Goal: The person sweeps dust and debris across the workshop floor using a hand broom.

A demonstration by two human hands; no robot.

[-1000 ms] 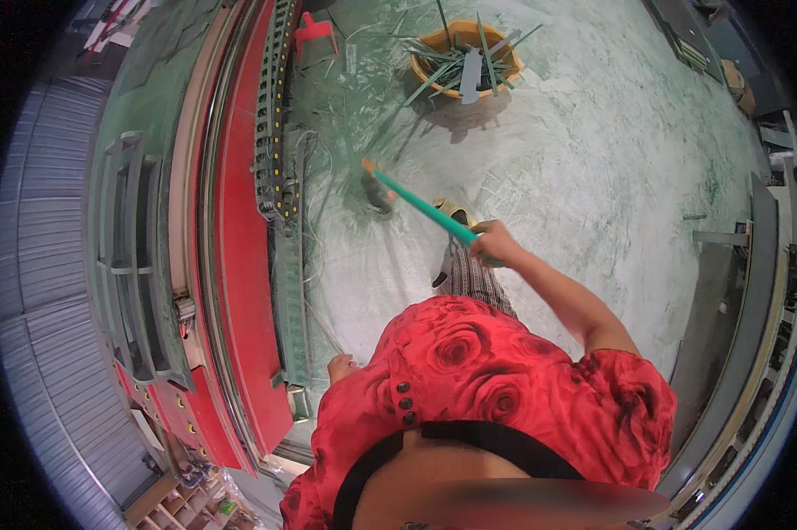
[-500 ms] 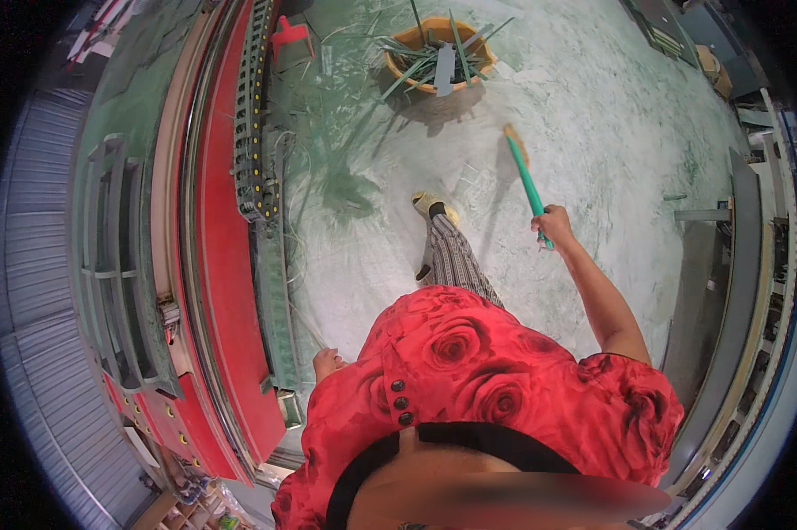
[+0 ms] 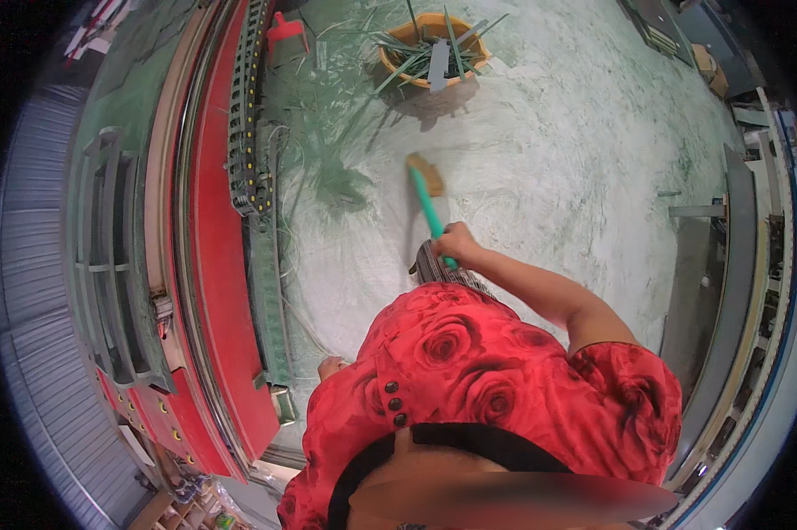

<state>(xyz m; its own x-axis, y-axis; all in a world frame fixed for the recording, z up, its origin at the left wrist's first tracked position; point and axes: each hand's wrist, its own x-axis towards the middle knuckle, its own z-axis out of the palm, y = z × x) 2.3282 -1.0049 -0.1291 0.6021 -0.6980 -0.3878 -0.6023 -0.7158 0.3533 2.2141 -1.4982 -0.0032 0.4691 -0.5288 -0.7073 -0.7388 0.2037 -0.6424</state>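
My right hand [image 3: 457,243] is closed round the green handle of a brush [image 3: 427,199], in front of my body. The brush's tan bristle end [image 3: 429,177] points away from me over the pale, dusty floor; motion blurs it slightly, and I cannot tell whether it touches the floor. My left hand [image 3: 331,366] hangs low at my left side, mostly hidden behind my red rose-patterned shirt. Only a small part of it shows, too little to make out its grip. The striped trousers show just beyond the shirt, below the brush handle.
An orange tub [image 3: 482,60] full of green and grey strips stands on the floor ahead. A red dustpan-like piece [image 3: 285,34] is at the far left. A long red machine [image 3: 226,265] with a black cable chain [image 3: 246,132] runs along my left. Grey panels [image 3: 736,265] line the right.
My right hand has swung the brush leftward across my front, from the right side to near the middle. My left hand has slipped further behind the shirt. The foot seen earlier no longer shows.
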